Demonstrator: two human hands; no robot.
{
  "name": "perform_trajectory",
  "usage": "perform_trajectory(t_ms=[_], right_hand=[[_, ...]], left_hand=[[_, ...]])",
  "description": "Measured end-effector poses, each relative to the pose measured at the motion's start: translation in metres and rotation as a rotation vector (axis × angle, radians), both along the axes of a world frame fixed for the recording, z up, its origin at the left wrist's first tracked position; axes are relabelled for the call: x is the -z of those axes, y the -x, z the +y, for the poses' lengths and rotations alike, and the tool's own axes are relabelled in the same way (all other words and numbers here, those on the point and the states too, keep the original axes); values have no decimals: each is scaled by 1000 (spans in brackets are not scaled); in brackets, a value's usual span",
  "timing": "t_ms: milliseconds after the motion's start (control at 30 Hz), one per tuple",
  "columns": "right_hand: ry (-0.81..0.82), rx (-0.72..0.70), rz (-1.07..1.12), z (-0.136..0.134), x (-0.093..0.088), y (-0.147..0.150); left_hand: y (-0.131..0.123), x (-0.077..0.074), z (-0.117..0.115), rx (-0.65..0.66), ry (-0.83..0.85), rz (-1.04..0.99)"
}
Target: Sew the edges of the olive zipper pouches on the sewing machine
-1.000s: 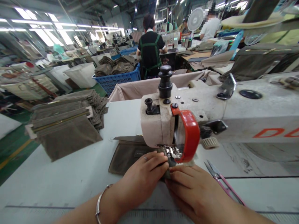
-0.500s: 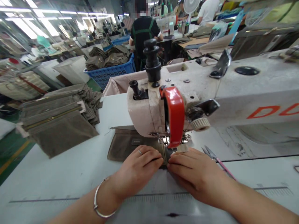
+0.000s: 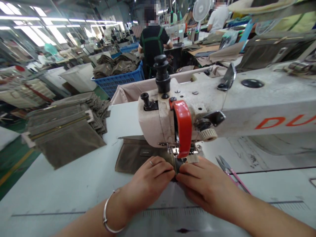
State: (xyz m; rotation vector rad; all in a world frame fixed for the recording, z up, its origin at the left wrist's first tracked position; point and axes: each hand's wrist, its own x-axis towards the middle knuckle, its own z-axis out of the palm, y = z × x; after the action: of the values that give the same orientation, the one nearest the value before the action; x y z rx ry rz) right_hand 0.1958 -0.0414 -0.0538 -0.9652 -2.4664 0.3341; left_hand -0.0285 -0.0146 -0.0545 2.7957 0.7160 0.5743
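Right at the presser foot, both hands close in on brown fabric

So here's the brown fabric piece (image 3: 130,159), flat under the sewing machine (image 3: 153,130), its near right edge at the fingertips and its label (image 3: 146,152) beyond the left hand (image 3: 150,181). Left fingers bunched together on that edge, right hand (image 3: 209,184) curled just beside them; pinching or only pressing, I can't tell. And compared with a second ago, the left fingertips have dropped back from beside the presser foot (image 3: 175,151) to just in front! Both thumbs are hard to make out, the needle's hidden, and the pink-handled snips (image 3: 232,172) disappear partly behind the right arm.
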Motion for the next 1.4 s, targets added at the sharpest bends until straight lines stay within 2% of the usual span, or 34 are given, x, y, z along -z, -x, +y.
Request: perform_trajectory(t_ms=[133, 367, 533, 733, 1000, 1233, 1333, 1400], right_hand=[[25, 3, 37, -3, -1, 0], [91, 11, 22, -4, 0, 1], [-6, 67, 42, 1, 9, 2], [-40, 197, 10, 8, 15, 8], [-54, 226, -21, 9, 21, 10], [-49, 229, -14, 10, 21, 11], [-35, 236, -13, 11, 20, 12], [-26, 239, 11, 11, 19, 11]], left_hand=[[-3, -3, 1, 14, 47, 0], [4, -3, 4, 43, -71, -27], [7, 9, 22, 32, -70, -38], [7, 26, 45, -9, -21, 29], [-1, 18, 63, -131, -28, 16], [-2, 21, 68, -200, -24, 28], [-4, 13, 65, -232, -1, 42], [-7, 2, 58, -257, 20, 65]])
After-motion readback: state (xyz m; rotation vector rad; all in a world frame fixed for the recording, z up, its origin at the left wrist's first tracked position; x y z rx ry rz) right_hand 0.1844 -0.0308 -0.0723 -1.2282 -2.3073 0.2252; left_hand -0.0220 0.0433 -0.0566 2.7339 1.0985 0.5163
